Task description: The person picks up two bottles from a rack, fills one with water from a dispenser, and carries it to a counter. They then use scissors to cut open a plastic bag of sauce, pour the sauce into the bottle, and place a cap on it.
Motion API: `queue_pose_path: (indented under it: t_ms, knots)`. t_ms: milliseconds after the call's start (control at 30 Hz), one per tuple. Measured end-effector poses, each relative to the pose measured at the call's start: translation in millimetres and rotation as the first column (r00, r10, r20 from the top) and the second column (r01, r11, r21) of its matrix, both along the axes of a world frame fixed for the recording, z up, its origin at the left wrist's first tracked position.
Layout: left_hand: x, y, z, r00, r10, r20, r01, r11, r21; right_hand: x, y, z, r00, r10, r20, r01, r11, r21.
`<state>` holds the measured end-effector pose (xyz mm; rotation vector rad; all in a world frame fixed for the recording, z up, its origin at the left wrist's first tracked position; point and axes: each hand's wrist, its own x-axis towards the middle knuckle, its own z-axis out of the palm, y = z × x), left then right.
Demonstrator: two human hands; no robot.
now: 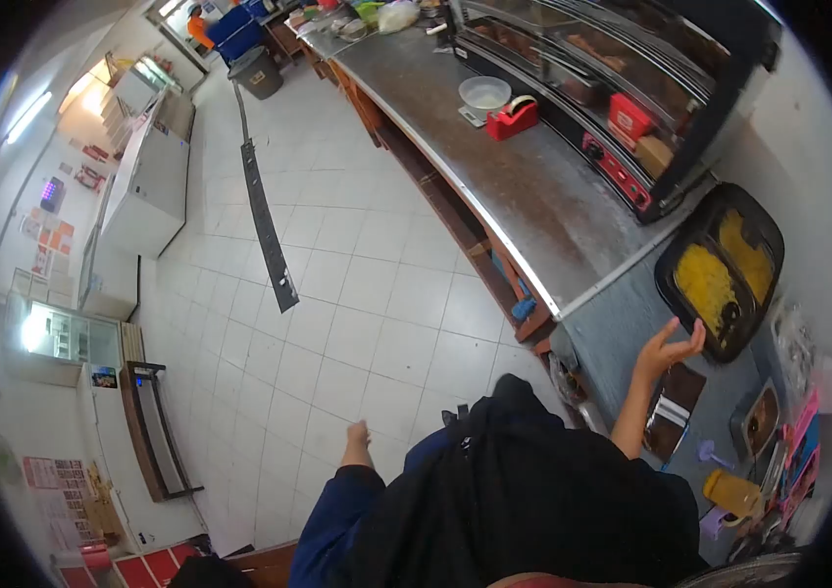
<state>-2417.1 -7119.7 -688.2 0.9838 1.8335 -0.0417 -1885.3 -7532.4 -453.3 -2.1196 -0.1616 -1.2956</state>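
My right hand [669,351] is over the grey counter top, its fingers spread and nothing held in them. Just beyond its fingertips lies a black divided tray [668,279] with yellow food [708,284] in its compartments. Beside the wrist is a dark brown, flat item with a white band [672,410], partly behind my arm. My left hand [358,433] hangs low above the tiled floor, away from any object. It is small and foreshortened, so its fingers cannot be made out.
A glass food warmer [612,162] stands on the metal-edged counter [533,211], near a red tape dispenser [512,120] and a clear bowl [484,93]. A yellow-filled jar [732,493] is at lower right. A dark strip [267,220] runs along the floor. A person in orange [200,29] is far off.
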Motion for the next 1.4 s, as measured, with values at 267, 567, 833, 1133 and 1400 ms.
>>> queue_pose_path:
  t_ms: [267, 567, 833, 1133, 1400]
  knots:
    - [246.0, 156.6, -41.1, 0.596, -0.799, 0.078, 0.731, 0.58, 0.359, 70.6, 176.7, -33.6, 0.984, 0.082, -0.159, -0.074, 0.996, 0.054]
    - [230.4, 296.9, 0.1, 0.951, -0.236, 0.202, 0.254, 0.965, -0.069, 226.8, 494.5, -15.7, 0.923, 0.33, -0.196, -0.318, 0.944, 0.092]
    - [181.2, 325.5, 1.7, 0.989, 0.129, 0.073, -0.114, 0.977, -0.18, 250.4, 830.5, 29.6, 0.321, 0.881, -0.348, -0.939, 0.345, 0.007]
    - [264.1, 591.5, 2.8, 0.99, -0.017, 0.14, 0.039, 0.987, -0.159, 415.3, 984.2, -47.1, 0.474, 0.624, -0.621, -0.793, 0.609, 0.006]
    - [380.6, 855.1, 88.0, 0.984, 0.056, 0.167, -0.104, 0.951, 0.291, 686.0, 1085.9, -85.4, 0.619, 0.122, -0.776, -0.578, 0.739, -0.346]
